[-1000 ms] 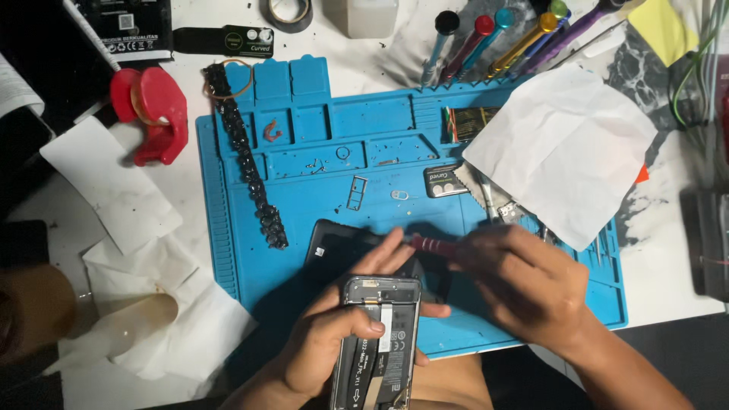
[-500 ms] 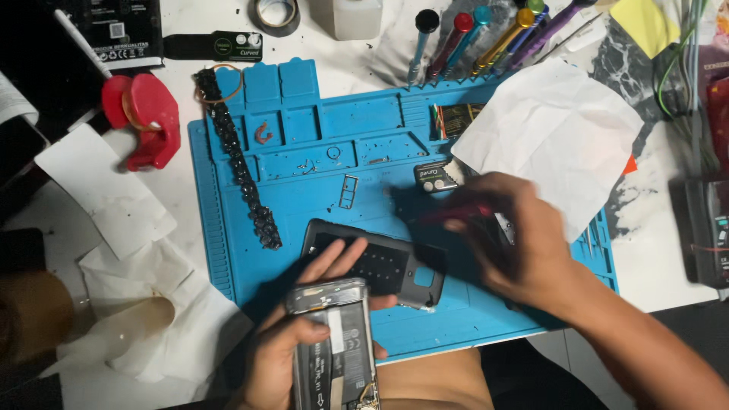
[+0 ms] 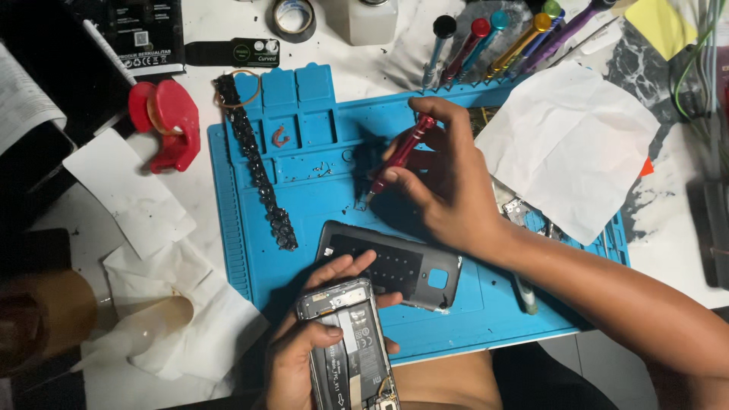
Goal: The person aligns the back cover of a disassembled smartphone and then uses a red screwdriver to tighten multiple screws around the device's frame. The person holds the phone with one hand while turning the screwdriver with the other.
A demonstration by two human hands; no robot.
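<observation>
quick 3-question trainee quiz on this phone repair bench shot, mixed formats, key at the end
1. True or false: the left hand holds the opened phone with its insides facing up.
2. Which tool does the right hand hold? A) tweezers B) red screwdriver C) black tape roll
3. Fill in: the detached dark back cover lies on the ___ work mat.

Key: 1 true; 2 B; 3 blue.
</observation>
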